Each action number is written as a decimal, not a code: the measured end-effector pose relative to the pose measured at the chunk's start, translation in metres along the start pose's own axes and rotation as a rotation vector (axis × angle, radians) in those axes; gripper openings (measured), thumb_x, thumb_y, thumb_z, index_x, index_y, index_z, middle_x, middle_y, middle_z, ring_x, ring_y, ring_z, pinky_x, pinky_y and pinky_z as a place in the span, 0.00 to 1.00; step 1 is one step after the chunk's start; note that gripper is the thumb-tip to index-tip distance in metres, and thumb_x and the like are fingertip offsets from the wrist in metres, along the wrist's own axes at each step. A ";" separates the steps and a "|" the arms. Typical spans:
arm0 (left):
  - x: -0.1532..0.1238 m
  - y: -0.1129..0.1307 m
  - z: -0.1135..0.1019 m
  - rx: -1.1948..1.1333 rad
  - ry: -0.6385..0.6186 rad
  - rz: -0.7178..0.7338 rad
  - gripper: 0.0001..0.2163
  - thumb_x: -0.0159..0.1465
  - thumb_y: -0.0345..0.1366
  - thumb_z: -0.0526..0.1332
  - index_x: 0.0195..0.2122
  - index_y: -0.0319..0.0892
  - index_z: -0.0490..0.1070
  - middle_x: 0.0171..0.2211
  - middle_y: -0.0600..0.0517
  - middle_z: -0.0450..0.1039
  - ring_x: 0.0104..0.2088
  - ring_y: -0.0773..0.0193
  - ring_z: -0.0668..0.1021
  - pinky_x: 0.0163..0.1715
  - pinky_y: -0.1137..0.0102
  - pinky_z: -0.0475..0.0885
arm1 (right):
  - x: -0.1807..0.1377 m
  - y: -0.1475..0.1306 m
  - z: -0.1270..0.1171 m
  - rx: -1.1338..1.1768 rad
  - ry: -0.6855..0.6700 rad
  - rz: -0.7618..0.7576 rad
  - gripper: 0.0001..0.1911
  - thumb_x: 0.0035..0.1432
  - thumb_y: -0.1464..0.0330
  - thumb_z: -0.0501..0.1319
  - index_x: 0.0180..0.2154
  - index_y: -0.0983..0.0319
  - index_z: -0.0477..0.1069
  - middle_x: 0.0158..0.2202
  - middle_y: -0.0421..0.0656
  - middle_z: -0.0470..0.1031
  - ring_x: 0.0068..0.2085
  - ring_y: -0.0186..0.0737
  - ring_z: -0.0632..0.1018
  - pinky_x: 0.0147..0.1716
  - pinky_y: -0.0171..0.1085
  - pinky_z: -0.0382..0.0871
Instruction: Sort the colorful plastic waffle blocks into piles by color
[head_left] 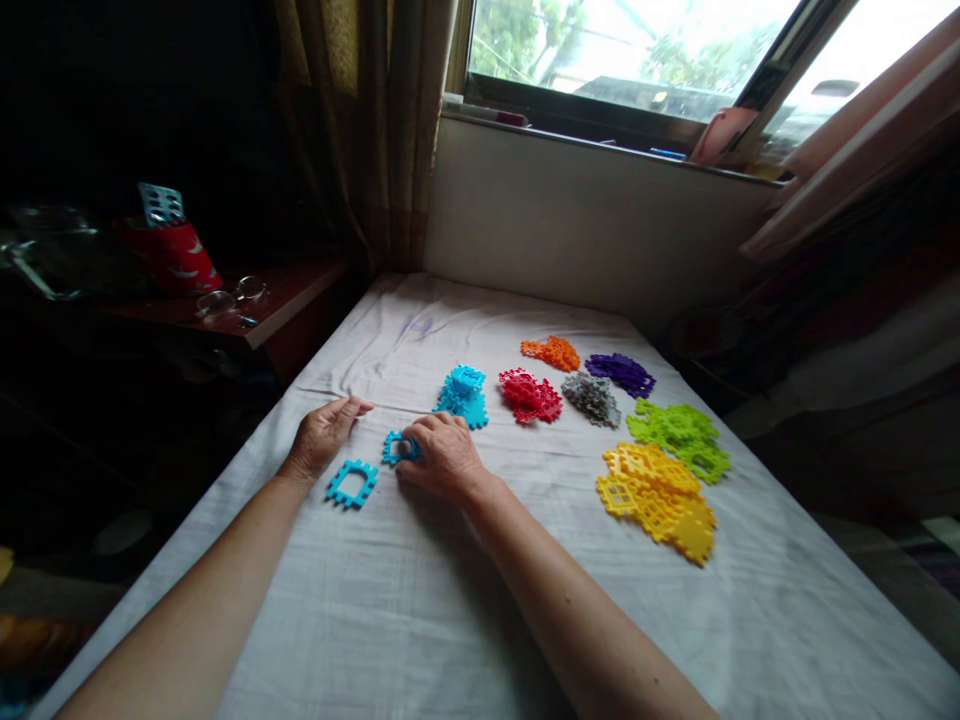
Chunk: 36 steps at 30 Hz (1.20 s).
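Well L of the blue pile [463, 400], a red cup [171, 258] & specs [216, 303] sit on a dark desk [300, 298]. Same side, nearer the pile, is the L hand [324, 440], fingers bent; can't tell if it grips anything. A blue frame [334, 488] lies on the sheet [330, 630], near-L of the pile. A 2nd frame [388, 449], closer to the pile, is pinched btwn thumb & fingers of the R hand [442, 455], which is just in front of the pile. R of the pile: red pile [530, 397] nearest, then orange pile [553, 352], gray pile [592, 398], purple pile [621, 374], w/ yellow pile [658, 500] & green pile [679, 438] farthest.
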<state>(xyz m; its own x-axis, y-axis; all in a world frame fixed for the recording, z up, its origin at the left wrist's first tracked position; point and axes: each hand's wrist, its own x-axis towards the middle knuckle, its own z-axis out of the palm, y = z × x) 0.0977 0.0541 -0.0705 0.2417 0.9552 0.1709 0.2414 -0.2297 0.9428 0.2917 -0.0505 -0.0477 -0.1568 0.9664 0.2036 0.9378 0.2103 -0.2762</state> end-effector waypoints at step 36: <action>0.001 0.004 0.001 -0.080 0.061 -0.041 0.35 0.50 0.70 0.59 0.35 0.40 0.79 0.38 0.43 0.82 0.43 0.52 0.82 0.51 0.58 0.75 | -0.006 0.018 -0.013 -0.111 0.214 0.226 0.16 0.62 0.56 0.63 0.46 0.58 0.75 0.50 0.47 0.77 0.51 0.49 0.71 0.50 0.45 0.61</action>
<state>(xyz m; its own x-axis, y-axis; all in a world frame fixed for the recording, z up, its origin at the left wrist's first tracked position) 0.0993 0.0543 -0.0670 0.1745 0.9737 0.1467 0.1740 -0.1771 0.9687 0.3135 -0.0542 -0.0413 0.1170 0.9314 0.3446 0.9713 -0.0349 -0.2355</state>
